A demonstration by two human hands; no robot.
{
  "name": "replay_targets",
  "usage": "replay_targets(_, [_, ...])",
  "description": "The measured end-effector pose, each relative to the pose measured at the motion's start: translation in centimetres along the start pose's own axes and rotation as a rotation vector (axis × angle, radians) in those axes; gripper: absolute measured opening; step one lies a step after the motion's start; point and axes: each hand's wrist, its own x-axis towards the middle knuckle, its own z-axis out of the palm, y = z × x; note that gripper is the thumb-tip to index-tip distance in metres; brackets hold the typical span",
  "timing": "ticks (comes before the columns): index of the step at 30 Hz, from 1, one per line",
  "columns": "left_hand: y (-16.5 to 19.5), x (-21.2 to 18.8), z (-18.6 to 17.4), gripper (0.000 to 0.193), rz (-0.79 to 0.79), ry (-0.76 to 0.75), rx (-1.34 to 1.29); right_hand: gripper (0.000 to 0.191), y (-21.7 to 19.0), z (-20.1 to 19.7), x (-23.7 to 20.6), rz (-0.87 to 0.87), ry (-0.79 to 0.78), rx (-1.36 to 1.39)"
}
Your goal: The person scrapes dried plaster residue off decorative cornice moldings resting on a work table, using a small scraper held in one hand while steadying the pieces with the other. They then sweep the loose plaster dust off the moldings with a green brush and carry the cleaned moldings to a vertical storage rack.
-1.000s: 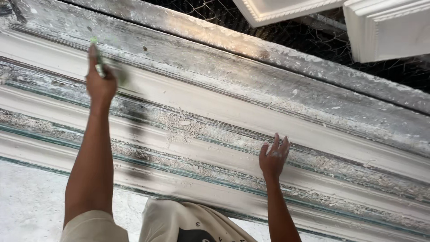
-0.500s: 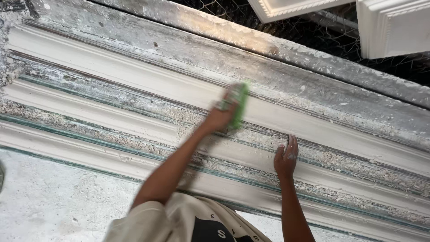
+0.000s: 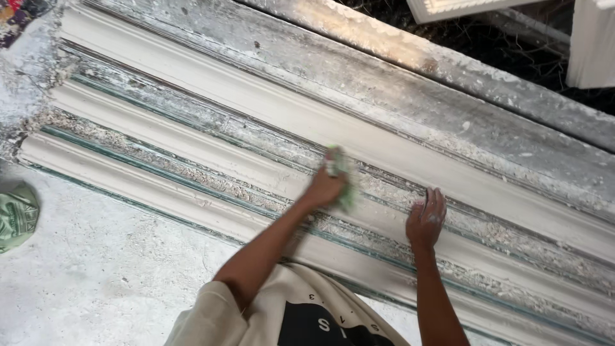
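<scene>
From the head view I see my left hand [image 3: 323, 186] closed around a small green scrubbing pad [image 3: 343, 176], pressed against the long white plaster cornice moulding [image 3: 192, 147] just left of the frame's centre. The pad sits on the middle band of the moulding, partly hidden by my fingers and slightly blurred. My right hand [image 3: 426, 221] holds nothing; it lies flat with fingers spread on the same moulding, just to the right of the pad, bracing.

To rub well here, I judge I should keep the pad flat in the curved profile, follow the run of the band rather than cross it, use even pressure, and keep the right hand steady close by so the piece does not shift.

Counting: two hands, one green pad, three pale raised bands running diagonally from upper left to lower right, with rough crusted strips between them. One crumpled green cloth [image 3: 16, 214] lies at the left edge on the dusty grey floor [image 3: 96, 269]. Two white moulded pieces [image 3: 592, 45] show at the upper right, cut off by the frame.
</scene>
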Motion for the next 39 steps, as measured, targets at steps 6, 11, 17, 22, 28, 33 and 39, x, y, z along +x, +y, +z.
replay_targets(6, [2.2, -0.5, -0.1, 0.074, 0.15, -0.192, -0.148, 0.046, 0.9, -1.5, -0.8, 0.051, -0.037, 0.108])
replay_targets(11, [0.9, -2.6, -20.0, 0.088, 0.426, 0.287, -0.233, 0.05, 0.9, -1.7, -2.0, 0.067, -0.027, -0.065])
replay_targets(17, [-2.3, -2.5, -14.1, 0.091, 0.171, 0.341, 0.053, 0.045, 0.9, -1.0, -1.4, -0.023, 0.019, -0.108])
replay_targets(22, [-1.6, -1.6, 7.5, 0.095, 0.163, -0.289, -0.311, 0.043, 0.8, -1.3, -1.6, -0.027, 0.031, -0.039])
replay_targets(28, [-0.7, -2.5, -9.4, 0.086, 0.119, 0.013, -0.113, 0.036, 0.6, -1.9, -3.1, 0.174, 0.084, 0.402])
replay_targets(33, [-2.6, -5.8, -32.2, 0.075, 0.386, 0.67, -0.161, 0.03, -2.2, 0.0, -5.2, 0.419, -0.168, 0.441])
replay_targets(39, [-2.4, -2.5, -13.8, 0.068, 0.249, 0.25, -0.023, 0.022, -12.9, 4.4, -2.2, -0.17, -0.054, 0.268])
